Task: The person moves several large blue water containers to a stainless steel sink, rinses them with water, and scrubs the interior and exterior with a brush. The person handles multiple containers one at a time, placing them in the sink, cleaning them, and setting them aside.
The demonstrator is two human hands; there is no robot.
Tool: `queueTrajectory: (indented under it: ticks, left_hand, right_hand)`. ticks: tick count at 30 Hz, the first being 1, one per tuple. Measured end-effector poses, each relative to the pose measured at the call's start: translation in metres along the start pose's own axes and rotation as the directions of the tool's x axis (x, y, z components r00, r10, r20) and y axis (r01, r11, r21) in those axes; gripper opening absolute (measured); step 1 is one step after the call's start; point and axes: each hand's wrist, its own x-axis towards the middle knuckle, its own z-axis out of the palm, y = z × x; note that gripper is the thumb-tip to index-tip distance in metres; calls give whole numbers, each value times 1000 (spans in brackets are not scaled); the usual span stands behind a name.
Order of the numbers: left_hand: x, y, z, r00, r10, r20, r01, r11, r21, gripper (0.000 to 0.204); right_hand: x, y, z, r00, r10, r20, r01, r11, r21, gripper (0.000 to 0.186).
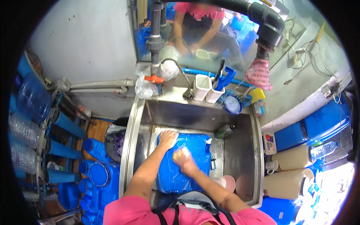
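Note:
A blue plastic water container (195, 150) lies flat in the stainless steel sink (250, 165), its upper face wet and streaked with suds. My left hand (168, 139) lies on its far left corner, fingers stretched over the edge. My right hand (183, 162), smeared by motion, is closed round a yellow sponge (176, 156) pressed on the container's middle. The small tap (209, 144) of the container shows at its right side. Next to it, near the front of the sink, is a pink bowl (229, 183). A dark green bottle (225, 130) lies in the far right corner.
White holders (201, 87) with brushes, a blue tub (232, 105) and a yellow sponge stand on the back ledge. A pipe with an orange valve handle (154, 79) rises behind. Blue containers (100, 174) crowd the left floor; beige containers (287, 183) line the right.

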Motion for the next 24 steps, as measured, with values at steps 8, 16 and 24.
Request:
queueTrajectory:
  ticks: [8,16,24]
  left_hand:
    - [-152,82,-55,857,218,-467,-289,953,-86,53]
    - [-209,114,-63,823,190,-535,-282,955,-94,97]
    - [-228,123,-61,798,232,-556,-327,942,-75,95]
  right_hand:
    - [36,85,-127,550,831,82,-804,554,-218,31]
    - [-17,-37,-149,978,158,-136,-131,973,189,28]
    - [-30,-12,-158,835,544,-84,-547,837,-16,27]
